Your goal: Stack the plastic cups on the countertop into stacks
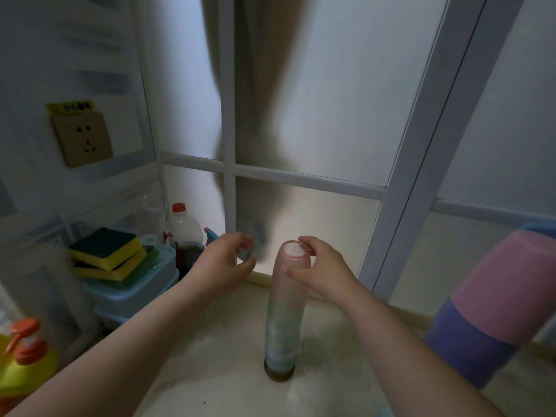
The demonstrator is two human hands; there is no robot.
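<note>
Head view: at the far left edge a yellow spray bottle (21, 359) with orange triggers is cut off by the frame, and its lower part is lost in shadow. Above it a tan wall socket (81, 139) is seen with a yellow label whose print is too blurred to be read. Two yellow-and-green sponges (106, 253) are stacked on pale blue lidded boxes (132, 293), the lower box being partly hidden by the left forearm. Behind them a red-capped bottle (183, 233) is partly screened by the boxes and by the left hand (224, 260). That hand is held half open, fingers curved around a small clear cup (247, 252) that is blurred and hard to make out; whether the cup is actually gripped cannot be told. Just to the right, a tall stack of plastic cups (285, 308) is stood upside down on the pale countertop (216, 368), well in front of the frosted glass partition (316, 100), its colours running from brown at the base through green to pink at the top. The right hand (322, 272) is closed lightly on the top cup, thumb on the near side and fingertips at the rim. At the far right a pink-and-purple stack of bowls (493, 308) is cut off by the frame edge.
</note>
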